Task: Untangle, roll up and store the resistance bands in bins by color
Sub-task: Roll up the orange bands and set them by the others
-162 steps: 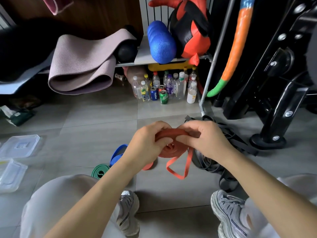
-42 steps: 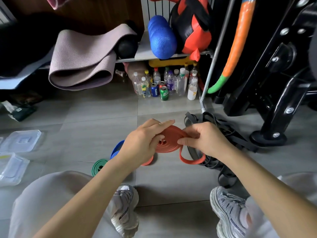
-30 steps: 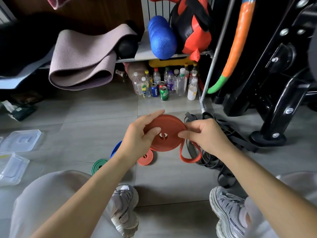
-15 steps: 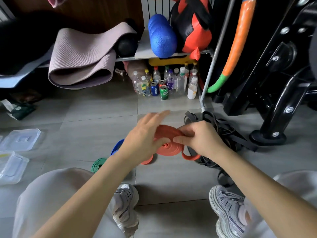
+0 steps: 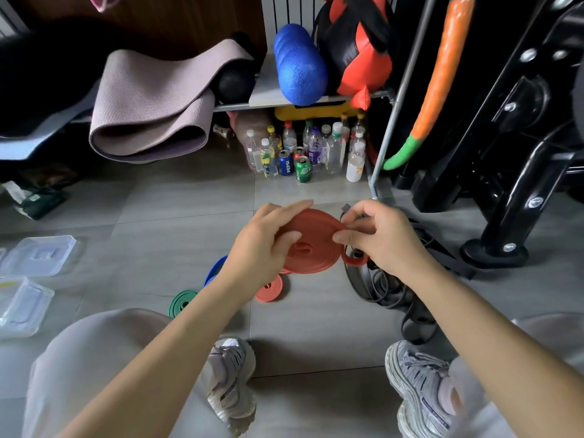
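Observation:
A red resistance band (image 5: 311, 248), wound into a flat coil, is held above the floor between both hands. My left hand (image 5: 262, 245) grips the coil's left side, thumb on its face and fingers behind the top edge. My right hand (image 5: 379, 235) pinches the outer wrap at the coil's right edge, with a short red loop hanging below. On the floor lie a small red roll (image 5: 268, 287), a blue roll (image 5: 215, 270) partly hidden by my left arm, and a green roll (image 5: 181, 301). A tangle of black bands (image 5: 392, 289) lies under my right wrist.
Clear plastic bins (image 5: 22, 306) and a lid (image 5: 41, 254) sit at the left edge. Bottles and cans (image 5: 303, 153) stand under a shelf holding a folded mat (image 5: 151, 105) and a blue roller (image 5: 300, 67). A black machine base (image 5: 493, 251) is at right. My shoes (image 5: 417, 390) are below.
The loose red tail has shortened from a long hanging loop to a small one as the coil grew. The coil now faces the camera, lifted slightly.

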`<state>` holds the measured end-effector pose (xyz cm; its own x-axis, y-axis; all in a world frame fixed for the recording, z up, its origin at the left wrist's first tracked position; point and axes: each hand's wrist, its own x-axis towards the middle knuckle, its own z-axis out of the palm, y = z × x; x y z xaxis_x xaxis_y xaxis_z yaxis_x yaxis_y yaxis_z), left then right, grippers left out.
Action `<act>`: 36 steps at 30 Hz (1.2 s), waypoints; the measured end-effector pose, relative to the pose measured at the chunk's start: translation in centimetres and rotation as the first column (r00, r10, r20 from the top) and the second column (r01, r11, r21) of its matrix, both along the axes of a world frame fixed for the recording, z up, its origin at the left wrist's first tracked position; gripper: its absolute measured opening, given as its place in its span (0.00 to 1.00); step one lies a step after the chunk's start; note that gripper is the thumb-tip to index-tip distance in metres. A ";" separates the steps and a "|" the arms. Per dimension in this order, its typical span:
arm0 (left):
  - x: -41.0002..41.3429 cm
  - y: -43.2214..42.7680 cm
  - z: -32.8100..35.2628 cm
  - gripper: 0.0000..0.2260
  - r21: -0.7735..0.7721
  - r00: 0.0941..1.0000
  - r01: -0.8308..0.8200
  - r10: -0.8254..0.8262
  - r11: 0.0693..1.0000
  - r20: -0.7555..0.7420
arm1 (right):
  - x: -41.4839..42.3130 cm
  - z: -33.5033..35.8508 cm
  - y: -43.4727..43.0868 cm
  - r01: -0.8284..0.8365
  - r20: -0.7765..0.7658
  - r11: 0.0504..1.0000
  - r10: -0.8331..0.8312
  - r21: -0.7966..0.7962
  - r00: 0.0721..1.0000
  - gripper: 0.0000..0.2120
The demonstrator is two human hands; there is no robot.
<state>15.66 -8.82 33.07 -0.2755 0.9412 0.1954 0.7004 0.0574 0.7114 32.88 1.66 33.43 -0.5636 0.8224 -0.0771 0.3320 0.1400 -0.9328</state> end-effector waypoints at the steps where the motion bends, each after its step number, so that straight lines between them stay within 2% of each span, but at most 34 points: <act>1: 0.0 0.0 0.3 0.24 0.012 0.999 -0.013 0.013 1.000 0.048 | 0.0 0.0 0.0 0.004 -0.018 1.000 -0.005 -0.025 1.000 0.12; 4: -0.2 -0.1 0.7 0.26 0.069 0.986 -0.066 0.054 0.995 0.157 | 0.0 -0.3 0.0 -0.001 -0.091 0.997 -0.006 -0.082 0.996 0.10; 8: -0.3 -0.1 1.0 0.25 0.090 0.957 -0.136 0.108 0.987 0.268 | -0.2 0.0 -0.4 0.006 -0.117 1.000 -0.008 -0.025 0.993 0.09; 11: -0.2 0.0 1.0 0.23 0.104 0.933 -0.175 0.131 0.979 0.335 | -0.3 0.2 -0.6 0.024 -0.051 0.991 -0.017 0.134 0.999 0.05; 14: -0.4 0.3 1.3 0.22 0.142 0.911 -0.213 0.144 0.967 0.386 | -0.9 0.7 -0.8 -0.005 0.043 0.954 -0.008 0.300 0.999 0.10; 16: -0.7 0.6 1.8 0.21 0.159 0.899 -0.240 0.157 0.958 0.409 | -1.5 1.7 -0.6 -0.057 0.099 0.940 0.025 0.335 0.995 0.12; 18: -1.0 1.0 2.6 0.22 0.181 0.889 -0.266 0.168 0.947 0.427 | -2.1 3.2 0.0 -0.104 0.098 0.948 0.078 0.300 0.992 0.13; 20: -1.5 1.6 3.4 0.22 0.210 0.884 -0.279 0.165 0.937 0.437 | -2.5 4.7 1.0 -0.115 0.054 0.955 0.105 0.272 0.993 0.12; 23: -2.1 2.5 4.4 0.22 0.252 0.906 -0.264 0.150 0.931 0.395 | -3.3 6.0 2.9 -0.114 0.034 0.947 0.109 0.300 0.993 0.03; 27: -3.4 3.5 5.1 0.21 0.231 0.928 -0.244 0.157 0.942 0.338 | -4.7 6.1 4.8 -0.166 0.082 0.938 0.148 0.305 0.986 0.06; 30: -5.0 4.7 5.2 0.21 0.185 0.937 -0.218 0.152 0.958 0.314 | -6.0 5.5 6.0 -0.205 0.137 0.893 0.163 0.400 0.977 0.09; 32: -6.1 5.7 4.8 0.20 0.154 0.937 -0.205 0.149 0.967 0.318 | -7.0 4.5 6.4 -0.242 0.201 0.853 0.165 0.462 0.966 0.06; 33: -6.7 6.3 4.4 0.20 0.136 0.934 -0.203 0.150 0.970 0.324 | -7.5 3.7 6.6 -0.262 0.219 0.844 0.176 0.467 0.960 0.03; 36: -8.8 7.9 1.5 0.20 0.047 0.923 -0.215 0.187 0.976 0.337 | -9.7 0.1 7.6 -0.283 0.216 0.882 0.214 0.377 0.953 0.06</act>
